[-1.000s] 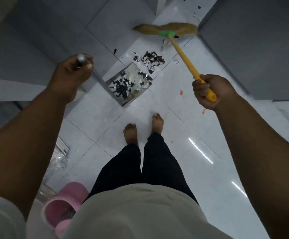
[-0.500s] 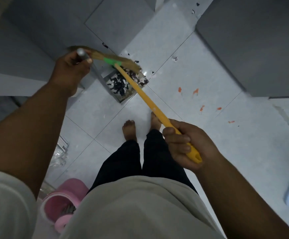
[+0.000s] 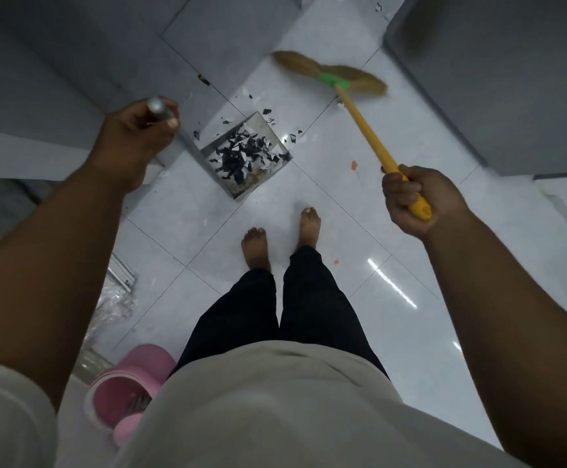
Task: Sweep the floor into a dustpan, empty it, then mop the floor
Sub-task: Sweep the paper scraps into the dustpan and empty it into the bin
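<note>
Beyond the bare feet point(image 3: 280, 236), the dustpan point(image 3: 246, 153) full of black scraps sits on the floor, its metal handle gripped by the left hand point(image 3: 137, 140); the right hand point(image 3: 417, 197) clasps the yellow broom point(image 3: 332, 76), bristles past the dustpan. No writing shows.

Single view, head-worn, wide-angle. It faces almost straight down, past the chest point(image 3: 275, 400) to the feet point(image 3: 279, 238) on the floor point(image 3: 393, 332). Forearms point(image 3: 56, 265) flank the feet, close to the lens; the feet lie farther off.
</note>
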Action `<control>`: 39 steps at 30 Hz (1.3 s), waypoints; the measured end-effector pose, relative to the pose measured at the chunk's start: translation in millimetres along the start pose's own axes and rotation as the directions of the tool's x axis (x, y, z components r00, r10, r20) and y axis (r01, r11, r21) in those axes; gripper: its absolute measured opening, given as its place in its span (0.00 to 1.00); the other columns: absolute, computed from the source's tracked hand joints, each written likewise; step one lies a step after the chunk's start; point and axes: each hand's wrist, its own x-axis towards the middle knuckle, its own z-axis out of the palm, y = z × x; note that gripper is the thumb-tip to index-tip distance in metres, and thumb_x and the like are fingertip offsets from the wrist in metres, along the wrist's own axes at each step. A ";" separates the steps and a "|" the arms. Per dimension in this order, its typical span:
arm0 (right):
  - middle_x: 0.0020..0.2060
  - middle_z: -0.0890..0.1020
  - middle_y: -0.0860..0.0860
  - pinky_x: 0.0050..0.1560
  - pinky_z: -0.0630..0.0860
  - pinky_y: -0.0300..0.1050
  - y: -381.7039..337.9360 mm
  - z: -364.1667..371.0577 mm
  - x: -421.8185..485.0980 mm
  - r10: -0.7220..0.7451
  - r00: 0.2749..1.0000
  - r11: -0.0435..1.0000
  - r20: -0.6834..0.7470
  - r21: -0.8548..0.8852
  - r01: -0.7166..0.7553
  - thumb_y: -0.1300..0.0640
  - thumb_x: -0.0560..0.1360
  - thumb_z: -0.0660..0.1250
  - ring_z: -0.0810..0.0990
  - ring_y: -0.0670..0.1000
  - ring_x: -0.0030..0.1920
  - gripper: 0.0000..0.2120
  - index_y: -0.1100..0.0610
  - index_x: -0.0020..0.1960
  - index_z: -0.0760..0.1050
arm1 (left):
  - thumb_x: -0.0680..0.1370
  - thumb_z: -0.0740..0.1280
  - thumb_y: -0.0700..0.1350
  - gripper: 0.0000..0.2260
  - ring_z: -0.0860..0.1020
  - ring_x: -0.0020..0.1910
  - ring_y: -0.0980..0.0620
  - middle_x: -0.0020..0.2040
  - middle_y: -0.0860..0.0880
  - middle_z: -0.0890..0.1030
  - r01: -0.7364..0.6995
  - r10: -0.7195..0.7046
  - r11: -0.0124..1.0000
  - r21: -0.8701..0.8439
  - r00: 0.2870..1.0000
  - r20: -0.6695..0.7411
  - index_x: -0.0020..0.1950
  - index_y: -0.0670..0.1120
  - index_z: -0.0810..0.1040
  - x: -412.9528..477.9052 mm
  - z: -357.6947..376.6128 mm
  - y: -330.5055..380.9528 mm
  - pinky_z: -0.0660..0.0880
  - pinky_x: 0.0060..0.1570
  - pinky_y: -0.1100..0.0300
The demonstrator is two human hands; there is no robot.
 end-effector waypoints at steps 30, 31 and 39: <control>0.28 0.67 0.48 0.16 0.58 0.30 78.2 70.0 8.5 0.191 0.977 0.972 0.089 -0.154 -0.176 0.57 0.83 0.51 0.64 0.42 0.17 0.11 0.60 0.47 0.68 | 0.79 0.67 0.33 0.16 0.77 0.60 0.50 0.58 0.46 0.79 0.112 -0.143 0.981 -0.158 0.969 -0.200 0.68 0.36 0.75 -54.9 -42.8 -47.6 0.74 0.67 0.51; 0.27 0.68 0.49 0.15 0.58 0.30 88.5 68.0 8.0 0.217 0.971 0.971 0.096 -0.124 -0.205 0.57 0.83 0.51 0.64 0.42 0.17 0.11 0.60 0.46 0.68 | 0.79 0.67 0.33 0.16 0.77 0.60 0.51 0.57 0.46 0.79 0.114 -0.148 0.979 -0.168 0.967 -0.206 0.67 0.37 0.76 -54.2 -42.4 -48.9 0.74 0.67 0.51; 0.21 0.70 0.49 0.13 0.61 0.32 116.1 33.6 -77.2 0.391 0.912 0.911 0.123 -0.192 -0.365 0.51 0.81 0.55 0.65 0.44 0.15 0.12 0.57 0.42 0.67 | 0.79 0.67 0.34 0.16 0.77 0.58 0.50 0.55 0.47 0.79 0.123 -0.158 0.975 -0.182 0.969 -0.192 0.67 0.38 0.76 -52.4 -45.9 -47.7 0.74 0.65 0.52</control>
